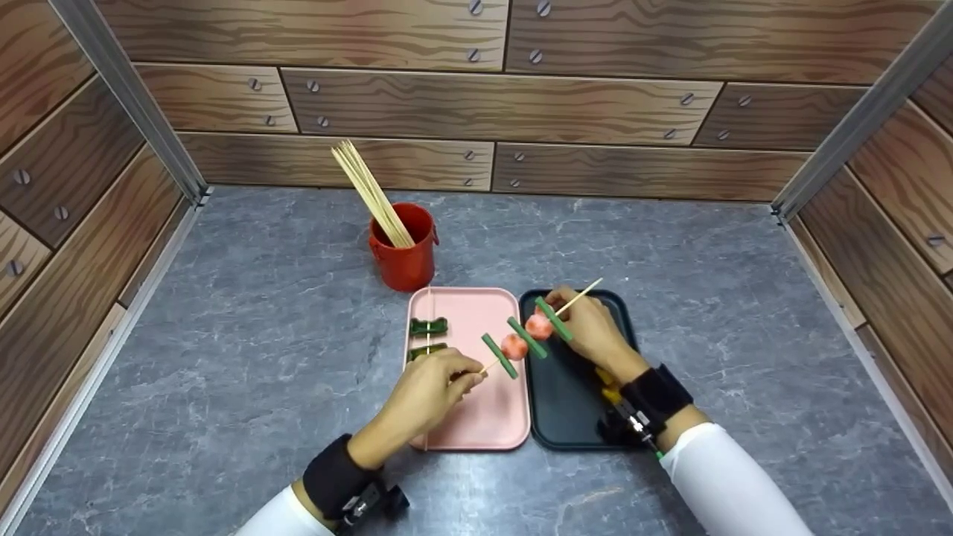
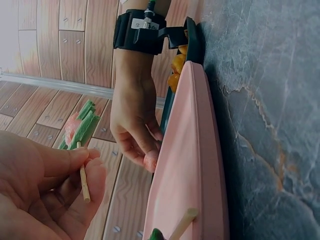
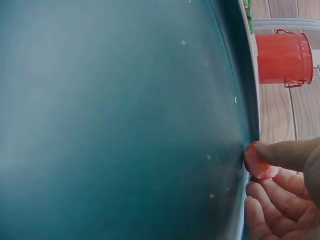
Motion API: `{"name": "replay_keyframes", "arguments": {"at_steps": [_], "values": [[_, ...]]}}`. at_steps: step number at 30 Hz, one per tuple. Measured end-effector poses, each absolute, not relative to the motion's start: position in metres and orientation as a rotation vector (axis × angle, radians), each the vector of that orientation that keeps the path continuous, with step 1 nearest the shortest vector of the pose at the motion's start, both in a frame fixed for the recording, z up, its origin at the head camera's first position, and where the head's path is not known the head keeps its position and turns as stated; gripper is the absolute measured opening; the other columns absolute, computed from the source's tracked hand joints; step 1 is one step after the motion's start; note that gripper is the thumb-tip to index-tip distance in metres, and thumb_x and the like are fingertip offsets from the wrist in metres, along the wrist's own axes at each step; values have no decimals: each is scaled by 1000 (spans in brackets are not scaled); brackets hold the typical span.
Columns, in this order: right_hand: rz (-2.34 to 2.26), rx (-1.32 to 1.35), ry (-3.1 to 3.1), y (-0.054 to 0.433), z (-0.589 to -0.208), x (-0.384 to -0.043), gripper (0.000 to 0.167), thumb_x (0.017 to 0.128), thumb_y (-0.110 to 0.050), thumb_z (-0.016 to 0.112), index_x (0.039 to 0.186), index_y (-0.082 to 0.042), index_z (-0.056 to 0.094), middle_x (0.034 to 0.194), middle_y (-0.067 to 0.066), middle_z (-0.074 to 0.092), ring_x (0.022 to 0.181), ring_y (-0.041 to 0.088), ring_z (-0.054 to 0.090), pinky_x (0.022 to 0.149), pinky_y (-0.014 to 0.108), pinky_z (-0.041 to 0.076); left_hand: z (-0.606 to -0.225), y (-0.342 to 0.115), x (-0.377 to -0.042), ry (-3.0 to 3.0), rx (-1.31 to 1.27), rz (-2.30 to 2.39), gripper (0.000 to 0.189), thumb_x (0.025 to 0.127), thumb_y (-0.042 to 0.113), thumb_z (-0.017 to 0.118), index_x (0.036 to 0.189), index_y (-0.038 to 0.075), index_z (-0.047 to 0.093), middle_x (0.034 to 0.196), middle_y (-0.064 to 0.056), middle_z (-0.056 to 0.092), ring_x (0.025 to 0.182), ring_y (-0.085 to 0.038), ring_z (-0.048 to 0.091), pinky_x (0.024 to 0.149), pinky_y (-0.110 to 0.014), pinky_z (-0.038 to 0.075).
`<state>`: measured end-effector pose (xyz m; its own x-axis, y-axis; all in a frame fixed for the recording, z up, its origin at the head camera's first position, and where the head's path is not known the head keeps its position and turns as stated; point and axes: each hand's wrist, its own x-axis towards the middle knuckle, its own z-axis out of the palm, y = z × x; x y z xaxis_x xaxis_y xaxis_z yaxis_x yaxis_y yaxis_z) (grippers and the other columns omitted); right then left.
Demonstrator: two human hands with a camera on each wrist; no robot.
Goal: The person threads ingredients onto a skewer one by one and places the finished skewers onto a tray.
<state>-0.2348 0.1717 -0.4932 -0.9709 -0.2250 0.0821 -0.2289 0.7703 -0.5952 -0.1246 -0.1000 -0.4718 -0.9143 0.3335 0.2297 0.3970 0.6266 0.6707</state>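
Observation:
My left hand (image 1: pixel 432 387) pinches the lower end of a bamboo skewer (image 1: pixel 590 289) between thumb and fingertips, over the pink tray (image 1: pixel 469 428). Threaded along it are green stick-like pieces (image 1: pixel 527 338) alternating with pinkish-red balls (image 1: pixel 514 347). The skewer tilts up to the right, its bare tip passing in front of my right hand (image 1: pixel 592 331). Between thumb and fingers, the right hand pinches a pinkish-red piece (image 3: pixel 257 162), low by the edge of the dark tray (image 3: pixel 125 125). In the head view that piece is mostly covered by the skewer's green pieces.
Another skewer with green pieces (image 1: pixel 428 327) lies along the pink tray's left side. Yellow pieces (image 2: pixel 177 64) sit in the dark tray, partly behind the right wrist. Behind the trays stands a red bucket (image 1: pixel 406 264) holding a bundle of bare skewers (image 1: pixel 372 190). Wood-patterned walls enclose the table.

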Motion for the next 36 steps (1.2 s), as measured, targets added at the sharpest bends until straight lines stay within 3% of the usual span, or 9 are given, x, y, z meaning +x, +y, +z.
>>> {"name": "replay_keyframes", "arguments": {"at_steps": [6,13,15,18,22,28,36], "values": [[1087,276,-2935,181,-491,-231,26,93,-21,78,114,-6,74,96,13,81,90,27,78,75,28,54,-472,-100,-125,-2771,-620,-1173,11,97,16,75,102,12,83,84,1,73,78,-6,63,73,-23,55],[1361,193,-2840,192,-484,-222,29,93,-7,78,119,4,71,110,25,77,100,34,76,75,12,51,-474,-100,-125,-2772,-618,-1182,11,96,15,76,102,11,83,86,0,74,78,-8,65,72,-23,56],[1449,195,-2796,194,-481,-219,28,94,-5,77,119,6,70,112,27,76,100,30,76,76,11,52,-474,-100,-125,-2773,-621,-1177,11,96,15,76,102,10,83,87,-1,75,79,-10,67,73,-24,57],[1587,192,-2721,197,-478,-214,28,94,-3,77,119,8,68,113,26,76,96,14,74,80,11,54,-474,-100,-125,-2775,-629,-1163,11,97,16,75,102,11,83,89,-1,76,81,-12,69,75,-26,58],[1817,142,-2608,202,-476,-209,31,94,1,75,122,11,66,104,11,78,89,-1,69,82,14,57,-473,-101,-125,-2777,-646,-1136,12,97,16,74,103,11,83,86,-1,75,80,-13,68,76,-28,58],[2111,76,-2433,208,-474,-204,28,95,4,72,122,7,66,97,-14,76,92,3,72,86,17,60,-472,-103,-126,-2786,-653,-1094,10,97,16,75,101,12,83,83,1,73,77,-10,65,73,-26,55],[2251,15,-2325,214,-473,-200,20,96,2,72,113,-9,70,98,-13,77,95,6,72,85,20,61,-471,-105,-128,-2820,-676,-1089,11,96,14,75,103,10,83,86,-2,76,78,-14,68,72,-27,57]]}}
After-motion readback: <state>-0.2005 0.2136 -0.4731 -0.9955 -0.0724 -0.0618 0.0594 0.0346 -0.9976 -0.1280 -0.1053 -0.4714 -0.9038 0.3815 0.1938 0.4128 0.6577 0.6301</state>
